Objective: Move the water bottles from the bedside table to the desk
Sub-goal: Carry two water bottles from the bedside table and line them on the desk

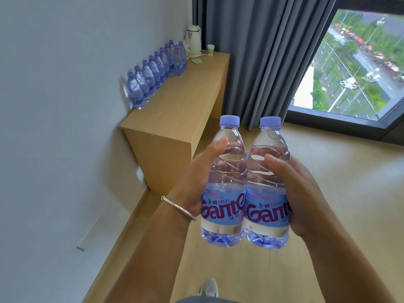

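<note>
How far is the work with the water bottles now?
Done: a row of bottles already stands on the desk along the wall. In hand: the left hand and right hand each hold one bottle, side by side, above the floor. Left: setting these two down; the bedside table is out of view.

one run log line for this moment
phase: carrying | left hand: grips left bottle | right hand: grips right bottle | desk: bottle row by wall

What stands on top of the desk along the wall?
On the desk: a row of water bottles, a white kettle, a paper cup and a small green packet. Anything behind the bottles is hidden.
</note>
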